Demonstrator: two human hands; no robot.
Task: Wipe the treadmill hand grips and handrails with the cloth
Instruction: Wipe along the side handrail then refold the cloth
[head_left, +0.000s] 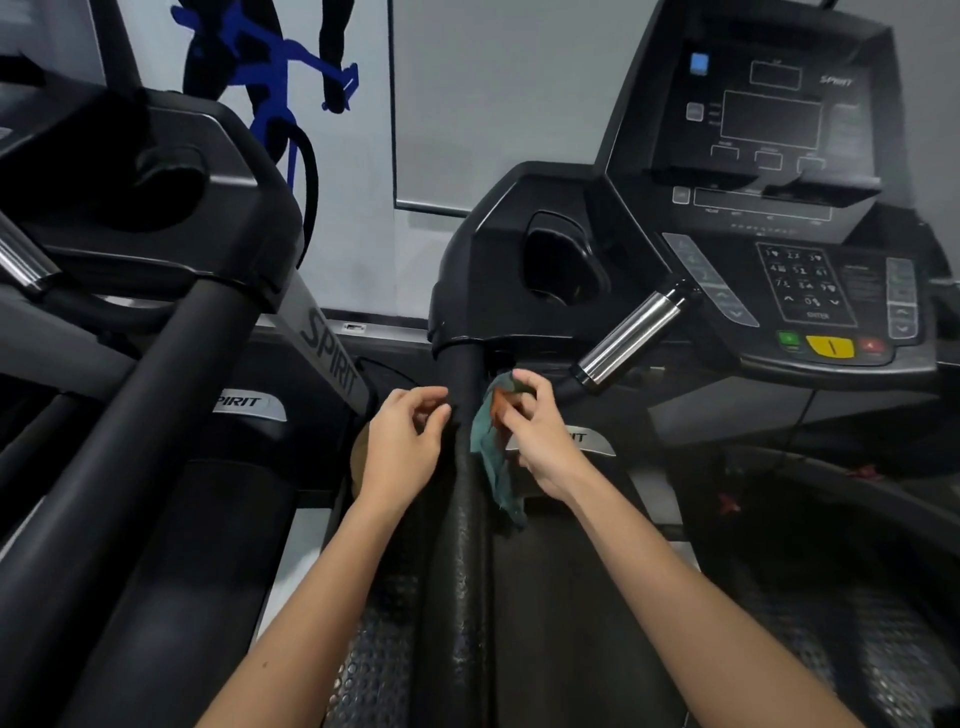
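A black padded handrail (460, 525) of the right-hand treadmill runs straight away from me up to the console base. My right hand (537, 436) pinches a teal cloth with an orange patch (491, 452) just right of the rail; the cloth hangs down beside it. My left hand (408, 441) hovers at the rail's left side, fingers loosely curled with their tips near the rail, holding nothing. A chrome pulse hand grip (631, 338) slants up toward the console, above and right of the cloth.
The treadmill console (810, 270) with keypad and yellow stop button stands at the upper right. A second treadmill's thick black handrail (156, 415) crosses the left side. The running belt (841, 571) lies low on the right. A wall with a blue cyclist graphic is behind.
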